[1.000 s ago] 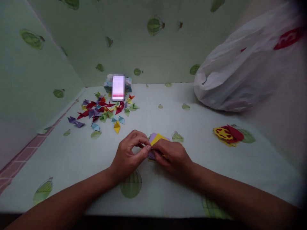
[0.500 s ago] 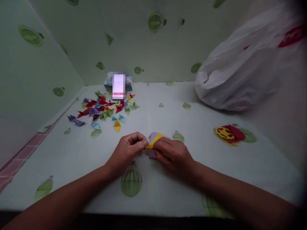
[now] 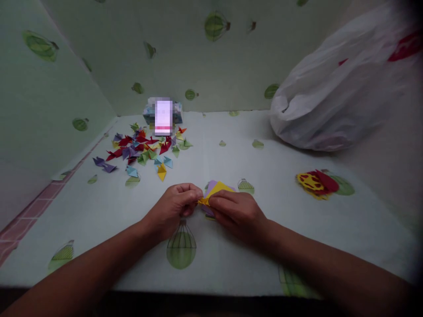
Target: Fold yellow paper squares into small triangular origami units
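Observation:
Between my hands is a small piece of folded yellow paper point(image 3: 204, 201), narrow where it shows. My left hand point(image 3: 176, 204) pinches its left end between thumb and fingertips. My right hand point(image 3: 239, 215) is closed on its right part, and the fingers hide much of it. Beneath my right fingers lies a stack of square paper sheets point(image 3: 215, 186), with purple and yellow showing. Farther back on the left, several folded paper cranes point(image 3: 142, 147) in red, purple, green, blue and yellow lie in a loose heap.
A lit phone point(image 3: 163, 115) leans on a patterned box point(image 3: 178, 113) behind the cranes. A white plastic bag point(image 3: 317, 105) bulges at the back right. Red and yellow cut-out pieces point(image 3: 317, 184) lie on the right of the balloon-print cloth point(image 3: 228, 259).
My left fingertips have shifted slightly left, and more of the yellow folded paper shows between the hands. The whole view has tilted a little.

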Motion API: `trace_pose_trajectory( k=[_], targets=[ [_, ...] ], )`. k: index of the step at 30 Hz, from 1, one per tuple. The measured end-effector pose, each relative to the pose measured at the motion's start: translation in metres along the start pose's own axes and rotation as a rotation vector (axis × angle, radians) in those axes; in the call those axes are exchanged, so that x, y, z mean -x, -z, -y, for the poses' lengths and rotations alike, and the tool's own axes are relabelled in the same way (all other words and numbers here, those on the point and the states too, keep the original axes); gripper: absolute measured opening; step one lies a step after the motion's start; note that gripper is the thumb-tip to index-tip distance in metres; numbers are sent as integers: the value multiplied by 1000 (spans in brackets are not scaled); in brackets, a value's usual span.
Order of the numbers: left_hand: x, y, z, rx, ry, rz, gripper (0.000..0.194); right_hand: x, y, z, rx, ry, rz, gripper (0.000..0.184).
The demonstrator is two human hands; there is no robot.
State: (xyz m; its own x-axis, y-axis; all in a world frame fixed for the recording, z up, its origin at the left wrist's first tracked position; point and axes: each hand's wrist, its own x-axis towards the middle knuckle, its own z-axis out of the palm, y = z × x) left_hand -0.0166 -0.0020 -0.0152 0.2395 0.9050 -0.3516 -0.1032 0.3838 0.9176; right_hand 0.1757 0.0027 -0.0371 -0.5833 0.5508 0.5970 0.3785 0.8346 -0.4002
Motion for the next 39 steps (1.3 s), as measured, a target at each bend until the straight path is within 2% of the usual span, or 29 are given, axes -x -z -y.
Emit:
trace_pose_trajectory(
  k=[6, 10, 16, 20, 27, 33, 37, 39],
  targets=[
    [-7, 1, -1, -39, -31, -57, 20, -3, 1, 0, -99, -94, -54, 17],
    [-9, 2, 2, -79, -57, -9, 19, -3, 0, 1, -119, -134, -84, 15],
    [-3, -1, 3, -115, -144, 43, 19, -2, -1, 4, -279, -292, -62, 9],
    [0, -3, 3, -180, -188, 34, 20, -2, -3, 3, -299, -234, -64, 16],
    [1, -5, 2, -236, -199, -12, 21, -2, -3, 0, -260, -143, -42, 14],
    [-1, -4, 2, -274, -253, -77, 18, -4, -1, 1, -266, -130, -39, 14],
    [0, -6, 4, -243, -274, -58, 16, -4, -1, 2, -235, -159, -70, 14],
    [0, -7, 5, -207, -280, -39, 21, -3, -1, 3, -222, -181, -86, 13]
  ],
)
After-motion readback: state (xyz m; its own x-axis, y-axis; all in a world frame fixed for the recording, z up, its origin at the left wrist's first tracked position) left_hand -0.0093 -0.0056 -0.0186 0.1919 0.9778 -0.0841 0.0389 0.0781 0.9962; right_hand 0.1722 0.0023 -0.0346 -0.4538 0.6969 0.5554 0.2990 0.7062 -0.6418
